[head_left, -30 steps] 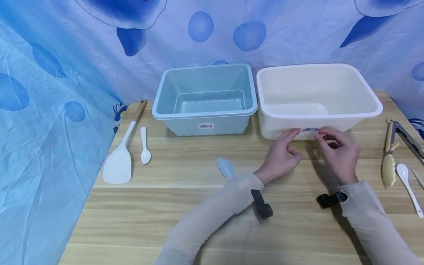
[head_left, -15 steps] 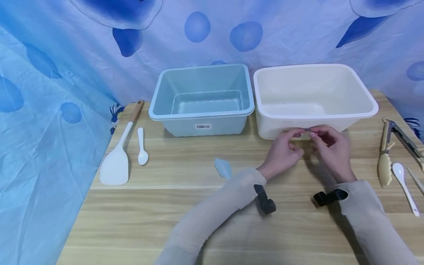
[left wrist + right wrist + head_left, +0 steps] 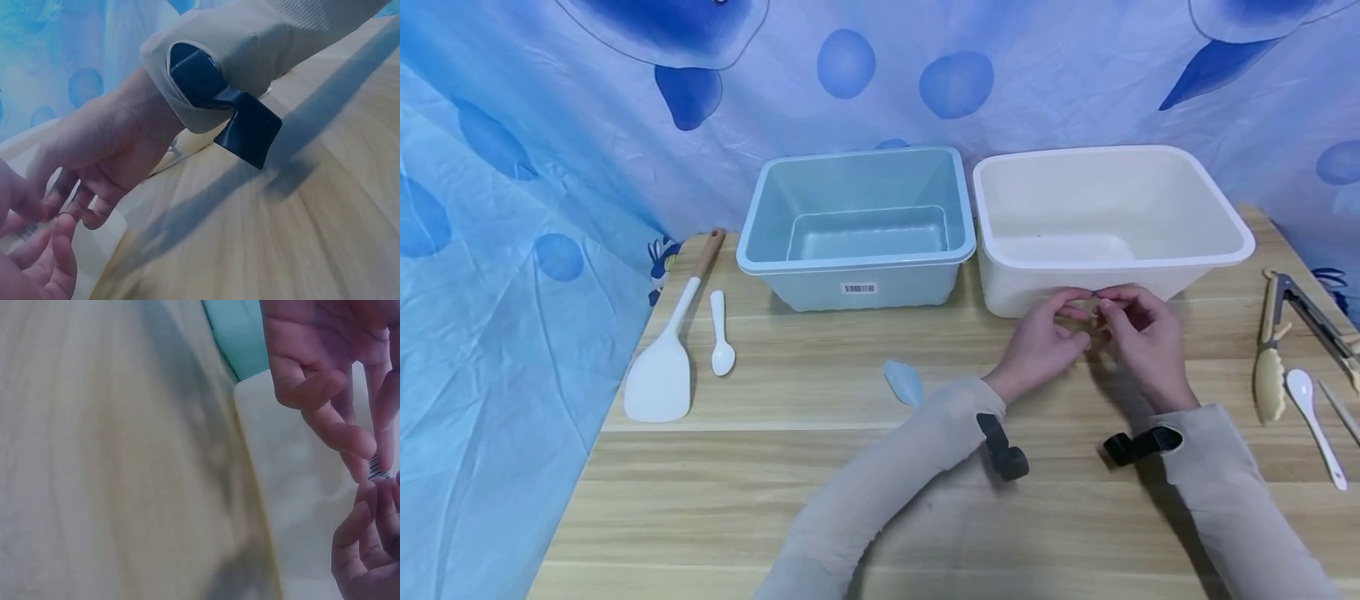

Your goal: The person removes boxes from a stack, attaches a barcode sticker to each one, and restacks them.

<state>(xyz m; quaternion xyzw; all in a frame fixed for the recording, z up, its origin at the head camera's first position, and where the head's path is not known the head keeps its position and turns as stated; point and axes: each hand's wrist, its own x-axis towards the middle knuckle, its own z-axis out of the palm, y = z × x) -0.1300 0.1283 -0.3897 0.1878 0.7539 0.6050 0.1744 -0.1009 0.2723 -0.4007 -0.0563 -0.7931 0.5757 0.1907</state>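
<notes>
My left hand (image 3: 1039, 340) and right hand (image 3: 1150, 346) meet fingertip to fingertip at the front wall of the white plastic bin (image 3: 1112, 265). Between them is a small barcode label (image 3: 376, 466), its black stripes showing in the right wrist view. Thumb and fingers of each hand pinch at the label's ends. From the head camera the label is almost wholly hidden by the fingers. In the left wrist view the right hand (image 3: 106, 147) reaches in from above, and a bit of barcode (image 3: 26, 231) shows between the fingers.
Left of the white bin stands a light blue bin (image 3: 857, 287) with a barcode label (image 3: 859, 288). A white spatula (image 3: 658, 375) and small spoon (image 3: 722, 346) lie at left. A pale blue leaf-shaped piece (image 3: 903, 382) lies mid-table; tongs (image 3: 1270, 375) and a white spoon (image 3: 1311, 417) lie right.
The right hand has moved left, bringing both hands' fingertips together. The barcode label, plainly seen a second ago, is now mostly covered by fingers. The whole head view has shifted slightly.
</notes>
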